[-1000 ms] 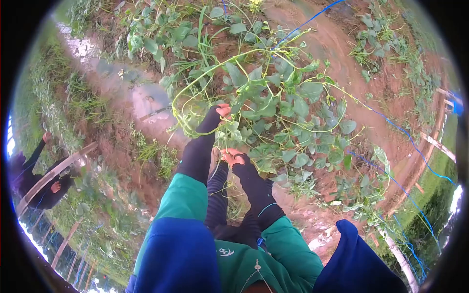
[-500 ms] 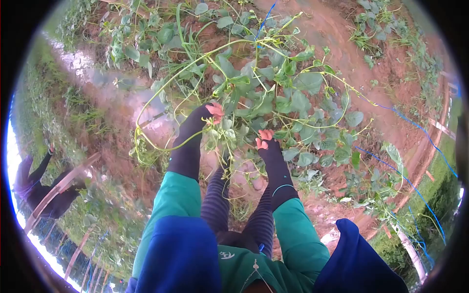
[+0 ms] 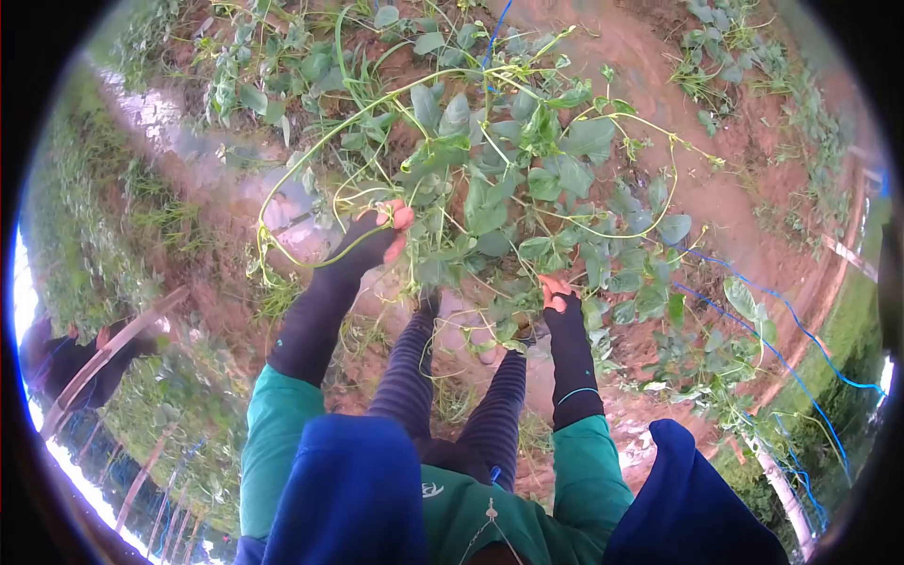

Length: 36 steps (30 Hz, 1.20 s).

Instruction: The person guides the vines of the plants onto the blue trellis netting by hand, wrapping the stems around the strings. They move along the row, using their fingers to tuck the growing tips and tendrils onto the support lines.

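**Head view.** Item: vines (image 3: 513,179), a leafy green tangle held up over wet red soil (image 3: 659,56), ahead of the person's striped legs (image 3: 411,367).
- **Left hand (image 3: 377,235):** fingers curled shut round thin stems at the tangle's left edge.
- **Right hand (image 3: 557,294):** fingertips close together among the lower leaves; cannot tell whether they pinch a stem.
- **Risk, as judged:** a hard pull may snap the thin stems or drag the blue twine (image 3: 782,306) running through the foliage at right. The mud may give poor footing.
- **Orientation:** the longest stem arcs from the left hand up and rightward. The tangle's long axis runs left to right, with the tips trailing right.
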{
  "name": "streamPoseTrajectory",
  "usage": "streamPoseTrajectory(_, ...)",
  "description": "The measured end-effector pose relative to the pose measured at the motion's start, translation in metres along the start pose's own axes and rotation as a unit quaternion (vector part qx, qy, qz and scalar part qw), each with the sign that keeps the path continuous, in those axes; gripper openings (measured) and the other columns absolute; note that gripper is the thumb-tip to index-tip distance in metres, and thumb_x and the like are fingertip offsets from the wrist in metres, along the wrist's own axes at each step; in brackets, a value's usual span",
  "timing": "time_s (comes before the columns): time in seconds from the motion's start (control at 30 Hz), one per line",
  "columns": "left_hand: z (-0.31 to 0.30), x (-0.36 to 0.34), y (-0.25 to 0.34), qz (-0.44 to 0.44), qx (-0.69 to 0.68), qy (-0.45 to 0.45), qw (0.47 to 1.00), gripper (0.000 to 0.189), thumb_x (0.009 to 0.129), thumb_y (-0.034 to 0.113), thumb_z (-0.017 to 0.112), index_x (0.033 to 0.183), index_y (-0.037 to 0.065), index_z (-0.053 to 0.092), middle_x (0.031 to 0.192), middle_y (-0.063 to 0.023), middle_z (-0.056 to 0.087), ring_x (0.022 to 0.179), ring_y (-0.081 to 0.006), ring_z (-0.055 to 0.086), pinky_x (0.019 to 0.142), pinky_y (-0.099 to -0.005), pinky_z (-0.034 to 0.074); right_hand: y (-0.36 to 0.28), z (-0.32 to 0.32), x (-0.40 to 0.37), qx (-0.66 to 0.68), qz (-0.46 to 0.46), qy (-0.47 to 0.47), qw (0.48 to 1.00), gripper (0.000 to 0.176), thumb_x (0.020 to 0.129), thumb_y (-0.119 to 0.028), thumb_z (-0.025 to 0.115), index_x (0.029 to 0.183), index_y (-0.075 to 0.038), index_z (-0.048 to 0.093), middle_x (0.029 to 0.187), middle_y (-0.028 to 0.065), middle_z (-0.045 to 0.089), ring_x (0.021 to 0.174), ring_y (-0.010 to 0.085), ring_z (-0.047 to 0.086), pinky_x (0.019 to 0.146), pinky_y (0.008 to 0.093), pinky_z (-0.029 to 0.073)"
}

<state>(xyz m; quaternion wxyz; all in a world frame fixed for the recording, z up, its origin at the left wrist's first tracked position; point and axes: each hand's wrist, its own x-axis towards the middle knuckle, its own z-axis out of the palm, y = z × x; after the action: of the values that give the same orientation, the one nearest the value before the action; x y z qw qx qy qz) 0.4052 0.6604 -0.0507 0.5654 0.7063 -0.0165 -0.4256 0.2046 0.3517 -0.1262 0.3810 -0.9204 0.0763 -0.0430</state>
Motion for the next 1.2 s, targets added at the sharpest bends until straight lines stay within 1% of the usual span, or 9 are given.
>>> streamPoseTrajectory(0.1,0.009,-0.022,-0.003,0.084,-0.005,-0.080,0.993,0.028,0.079,0.034,0.042,0.071,0.007,0.041,0.056,0.0001,0.036,0.040,-0.0070,0.038,0.036,-0.0183,0.026,-0.016,-0.024,0.011,-0.053,0.031,-0.047,0.997,0.014,0.074,-0.012,0.051,0.086,-0.007,0.057,0.073,0.0123,0.057,0.066,0.0267,0.054,0.061,0.0321,0.041)
streamPoseTrajectory(0.3,0.009,-0.071,0.003,-0.219,0.051,-0.043,0.974,0.010,0.079,0.012,0.038,0.083,0.007,0.045,0.059,0.0004,0.050,0.052,-0.0087,0.049,0.051,-0.0262,0.038,-0.073,-0.022,0.021,0.127,0.309,-0.240,0.911,0.021,0.072,-0.017,0.054,0.090,-0.004,0.054,0.070,0.0143,0.056,0.060,0.0201,0.056,0.056,0.0285,0.041)
streamPoseTrajectory(0.4,0.002,-0.081,-0.010,0.085,0.161,-0.193,0.964,0.019,0.078,0.010,0.044,0.096,0.006,0.045,0.057,-0.0003,0.051,0.057,-0.0097,0.052,0.054,-0.0252,0.039,-0.126,0.005,0.036,0.287,0.339,-0.320,0.837,0.027,0.078,-0.016,0.048,0.102,-0.003,0.049,0.065,0.0052,0.056,0.058,0.0082,0.052,0.052,0.0196,0.039)
streamPoseTrajectory(0.7,0.027,-0.069,0.022,-0.166,0.087,-0.096,0.978,0.047,0.079,0.035,0.045,0.113,0.004,0.039,0.073,-0.0081,0.057,0.046,-0.0120,0.051,0.047,-0.0234,0.041,-0.215,0.089,0.024,0.456,0.375,-0.229,0.774,0.035,0.079,-0.013,0.047,0.112,-0.004,0.041,0.079,0.0063,0.056,0.065,0.0100,0.053,0.054,0.0219,0.040)
streamPoseTrajectory(0.87,0.018,-0.039,-0.048,-0.114,0.351,-0.109,0.923,0.022,0.071,0.028,0.050,0.083,0.012,0.059,0.070,-0.0048,0.058,0.059,-0.0211,0.055,0.058,-0.0295,0.043,-0.172,0.077,0.028,0.244,0.132,-0.415,0.866,0.034,0.077,-0.014,0.049,0.109,-0.004,0.044,0.086,0.0054,0.056,0.076,0.0129,0.053,0.066,0.0239,0.041)
streamPoseTrajectory(1.03,-0.009,-0.069,-0.021,0.002,0.331,-0.012,0.943,0.016,0.063,0.021,0.051,0.075,0.015,0.059,0.066,-0.0057,0.057,0.063,-0.0199,0.053,0.063,-0.0314,0.038,-0.091,0.109,0.020,0.267,0.213,-0.051,0.938,0.032,0.075,-0.022,0.052,0.102,-0.005,0.051,0.091,0.0118,0.055,0.085,0.0229,0.053,0.073,0.0290,0.041)
streamPoseTrajectory(1.1,-0.032,-0.074,-0.014,-0.040,0.470,0.050,0.881,0.011,0.065,0.019,0.049,0.071,0.016,0.059,0.063,-0.0034,0.056,0.062,-0.0189,0.053,0.066,-0.0351,0.035,-0.057,0.117,-0.004,-0.134,0.025,-0.054,0.989,0.033,0.074,-0.029,0.052,0.098,-0.006,0.053,0.091,0.0133,0.055,0.088,0.0269,0.051,0.076,0.0338,0.040)
streamPoseTrajectory(1.17,-0.069,-0.081,-0.023,0.045,0.613,0.077,0.785,0.010,0.066,0.018,0.050,0.073,0.015,0.056,0.069,0.0007,0.055,0.064,-0.0177,0.051,0.052,-0.0291,0.035,-0.044,0.089,-0.018,-0.119,0.173,-0.344,0.915,0.036,0.073,-0.034,0.052,0.096,-0.006,0.053,0.091,0.0119,0.055,0.089,0.0270,0.051,0.079,0.0365,0.038)
streamPoseTrajectory(1.2,-0.081,-0.075,-0.006,-0.204,0.308,0.078,0.926,0.010,0.068,0.019,0.047,0.070,0.016,0.056,0.071,0.0004,0.056,0.067,-0.0174,0.052,0.054,-0.0309,0.036,-0.045,0.070,-0.020,-0.134,0.195,-0.366,0.900,0.033,0.074,-0.034,0.051,0.093,-0.007,0.054,0.089,0.0111,0.056,0.087,0.0262,0.052,0.079,0.0370,0.038)
